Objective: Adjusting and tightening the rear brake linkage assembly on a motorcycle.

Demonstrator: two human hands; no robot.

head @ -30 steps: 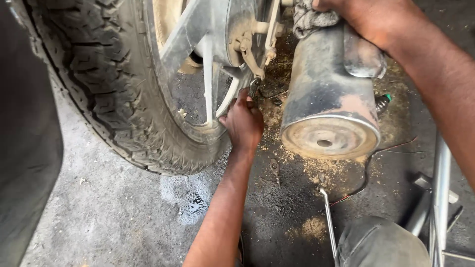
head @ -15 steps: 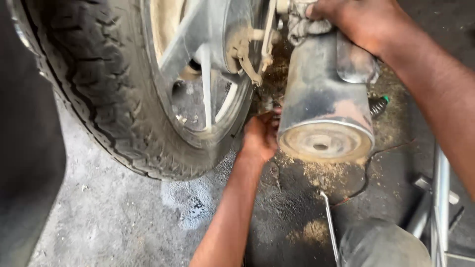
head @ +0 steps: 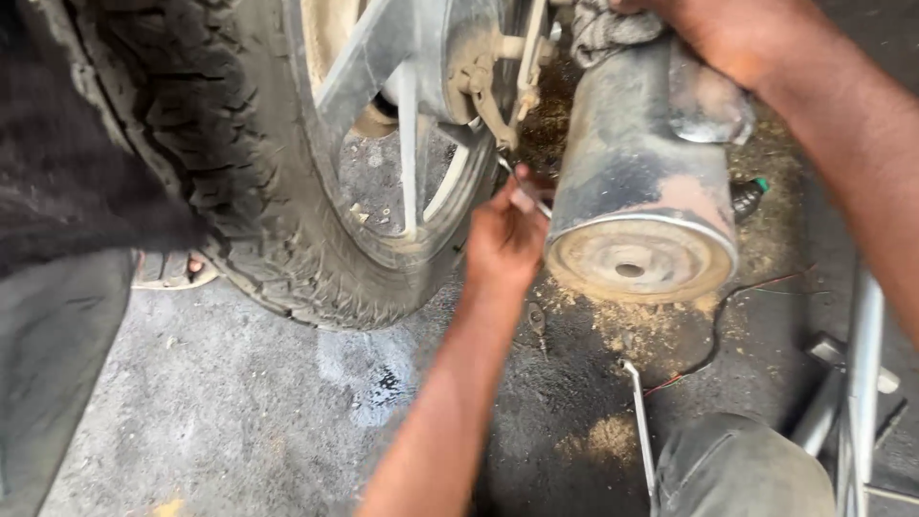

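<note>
Left hand: The left hand reached up between the wheel and the exhaust, with its fingers pinched around a thin metal rod. The rod was small and partly covered by the fingers, so I could not tell its exact kind.
Thin metal rod: It stood slanted, just beside the front rim of the exhaust muffler, below the brake lever parts at the hub. Its upper end went into shadow.
Right hand: The right hand was at the top edge of the view, only partly seen, and it pressed on a grey rag on top of the muffler. The fingers were cut off, so how tightly it gripped I cannot tell.
Muffler: Its round, dusty end cap faced the camera; the rear part was hidden behind the arm.
Wheel: The rear tyre and alloy spokes filled the upper left; the top was cut off.
Floor: The concrete floor was oily and dark, with sawdust-like powder under the muffler. A small green-tipped part lay behind the muffler, mostly hidden.
Lower right: Metal stand tubes and a grey cloth-covered knee were partly out of view.
Left edge: A dark blurred shape covered it; I could not identify it.
</note>
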